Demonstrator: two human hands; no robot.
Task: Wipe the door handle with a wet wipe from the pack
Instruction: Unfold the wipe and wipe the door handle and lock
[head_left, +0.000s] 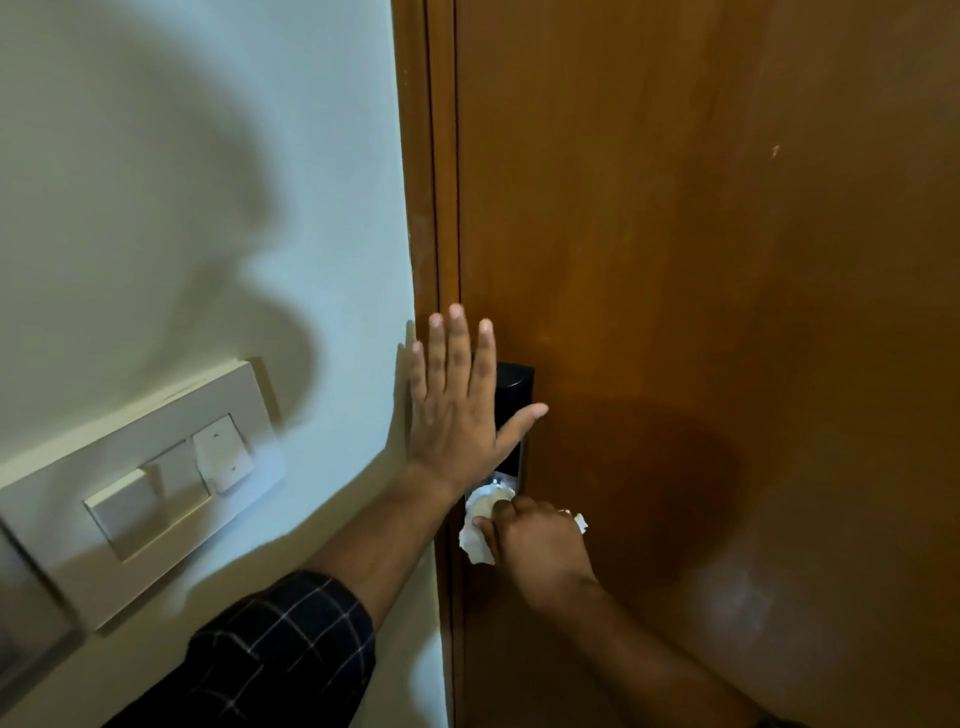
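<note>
A black lock plate (514, 384) is mounted on the brown wooden door (701, 260), near its left edge. My left hand (457, 410) lies flat on the door frame and the plate, fingers spread, holding nothing. Below it my right hand (540, 551) is closed around a crumpled white wet wipe (480, 525) and presses it against the lower part of the lock, where a bit of shiny metal (501, 478) shows. The handle itself is hidden under the wipe and my right hand. The wipe pack is not in view.
A white wall (208, 208) fills the left side, with a beige switch panel (150, 478) low on it. The door frame (431, 182) runs vertically between the wall and the door. A dark checked sleeve (280, 654) covers my left forearm.
</note>
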